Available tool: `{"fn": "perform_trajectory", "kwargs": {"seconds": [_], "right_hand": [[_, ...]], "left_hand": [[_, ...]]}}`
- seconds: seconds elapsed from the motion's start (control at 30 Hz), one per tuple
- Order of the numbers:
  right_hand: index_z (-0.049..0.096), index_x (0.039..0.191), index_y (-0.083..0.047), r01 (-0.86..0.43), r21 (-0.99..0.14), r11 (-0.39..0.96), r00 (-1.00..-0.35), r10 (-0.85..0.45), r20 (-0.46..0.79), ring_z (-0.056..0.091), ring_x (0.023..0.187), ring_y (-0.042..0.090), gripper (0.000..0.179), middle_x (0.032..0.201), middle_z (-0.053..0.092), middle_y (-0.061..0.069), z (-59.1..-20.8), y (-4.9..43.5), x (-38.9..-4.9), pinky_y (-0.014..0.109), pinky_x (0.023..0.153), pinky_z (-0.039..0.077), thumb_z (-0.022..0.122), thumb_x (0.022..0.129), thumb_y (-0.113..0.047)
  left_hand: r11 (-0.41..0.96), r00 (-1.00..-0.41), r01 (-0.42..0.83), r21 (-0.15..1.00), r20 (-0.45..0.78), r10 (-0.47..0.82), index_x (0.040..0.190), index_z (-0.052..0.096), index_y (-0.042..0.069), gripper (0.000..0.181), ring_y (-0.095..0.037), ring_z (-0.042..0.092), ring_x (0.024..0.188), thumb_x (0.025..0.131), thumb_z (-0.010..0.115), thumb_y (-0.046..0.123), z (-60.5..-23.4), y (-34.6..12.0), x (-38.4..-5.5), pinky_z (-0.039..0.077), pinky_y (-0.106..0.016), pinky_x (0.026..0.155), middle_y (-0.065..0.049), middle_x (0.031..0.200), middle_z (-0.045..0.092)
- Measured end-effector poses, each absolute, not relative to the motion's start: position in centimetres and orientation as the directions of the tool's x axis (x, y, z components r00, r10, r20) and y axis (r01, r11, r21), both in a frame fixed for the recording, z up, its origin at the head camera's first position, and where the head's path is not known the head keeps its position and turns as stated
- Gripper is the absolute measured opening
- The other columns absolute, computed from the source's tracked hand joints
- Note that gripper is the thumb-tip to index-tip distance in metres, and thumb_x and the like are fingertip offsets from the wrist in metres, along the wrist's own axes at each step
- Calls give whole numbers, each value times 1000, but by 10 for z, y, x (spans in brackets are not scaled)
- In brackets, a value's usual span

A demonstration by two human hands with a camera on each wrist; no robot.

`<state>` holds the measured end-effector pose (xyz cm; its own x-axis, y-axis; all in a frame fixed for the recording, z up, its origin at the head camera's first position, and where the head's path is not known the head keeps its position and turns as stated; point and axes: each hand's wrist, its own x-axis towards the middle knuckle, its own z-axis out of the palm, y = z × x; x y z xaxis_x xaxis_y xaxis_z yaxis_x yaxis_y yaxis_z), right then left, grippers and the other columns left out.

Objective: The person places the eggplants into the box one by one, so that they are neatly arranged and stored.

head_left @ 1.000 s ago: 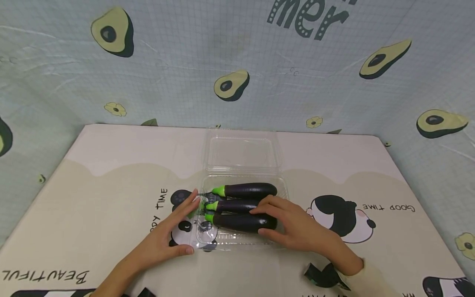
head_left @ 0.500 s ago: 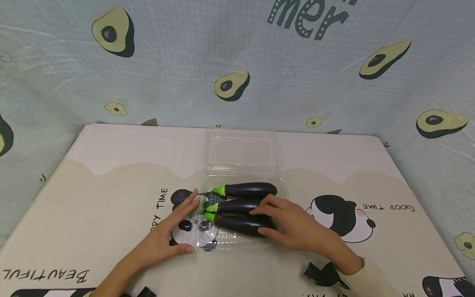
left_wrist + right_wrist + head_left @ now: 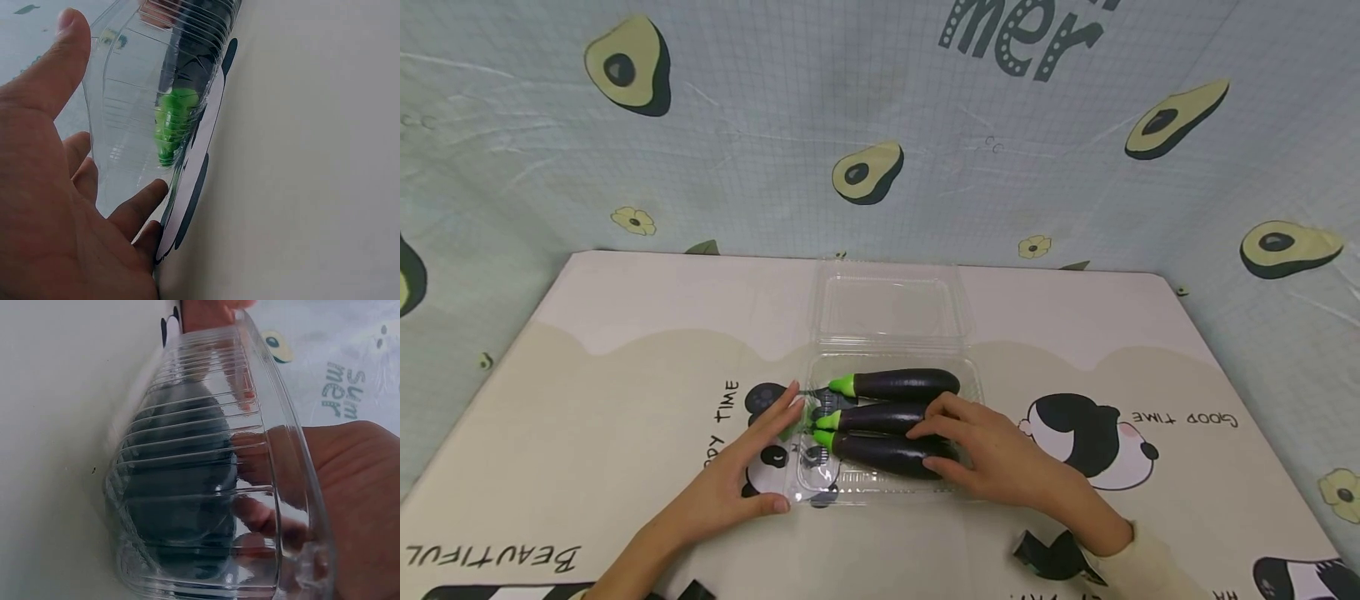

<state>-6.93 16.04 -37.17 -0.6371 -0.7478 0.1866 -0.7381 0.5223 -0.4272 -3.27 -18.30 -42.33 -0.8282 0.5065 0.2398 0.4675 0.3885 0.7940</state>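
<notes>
- While two hands flank one clear plastic container (image 3: 868, 489), the right hand (image 3: 992, 454) reaches in, thumb and fingers bent around the blunt end of the nearest eggplant (image 3: 880, 452), gripping it.
- Left hand (image 3: 733, 479): one, open, thumb and fingers spread at the container's left end; holds nothing; exact contact with the wall hard to tell.
- Eggplants: three, dark purple, all lying in the container base, green stem ends toward the left hand. Nearest one touches the middle eggplant (image 3: 876, 417); the farthest eggplant (image 3: 906, 384) lies just beyond.
- Lid (image 3: 891, 304): one, clear, folded back flat on the far side, joined to the base.
- Sleeve (image 3: 1142, 558): one cream, at the right wrist.
- Table (image 3: 625, 400): one, pink and beige cover, printed pandas and lettering; container sits around its middle.
- Backdrop cloth (image 3: 760, 92): pale blue grid; five printed avocados (image 3: 628, 67), one cut off by the left edge, plus three yellow flowers (image 3: 632, 221) and part of a word, "mer".
</notes>
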Motion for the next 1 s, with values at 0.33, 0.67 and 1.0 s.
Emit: {"fn": "perform_trajectory", "kwargs": {"seconds": [0.33, 0.67, 1.0], "right_hand": [[65, 115, -14, -709, -569, 416, -663, -669, 337, 51, 76, 7, 26, 107, 57, -4, -366, 169, -78, 23, 56, 45, 68, 89, -12], [64, 116, -14, -681, -547, 488, -730, -516, 448, 51, 82, 5, 30, 107, 62, -3, -357, 186, -99, 28, 58, 45, 67, 88, -7], [64, 119, -11, -530, -637, 560, -847, -312, 430, 57, 85, 11, 29, 105, 65, 3, -367, 199, -120, 21, 65, 49, 64, 91, -7]], "left_hand": [[321, -833, 500, 804, 345, 432, 150, 29, 8, 83, -22, 19, 143, 79, 70, 11, -419, -184, -37, 23, -23, 109, -8, 157, 22], [392, -894, 410, 824, 278, 350, 151, 29, 22, 78, -29, 41, 130, 85, 68, 7, -390, -180, -47, 28, -19, 106, -2, 148, 37], [335, -898, 384, 860, 264, 351, 152, 27, 21, 68, -27, 32, 138, 92, 59, 8, -360, -176, -69, 26, -48, 110, -4, 151, 34]]}}
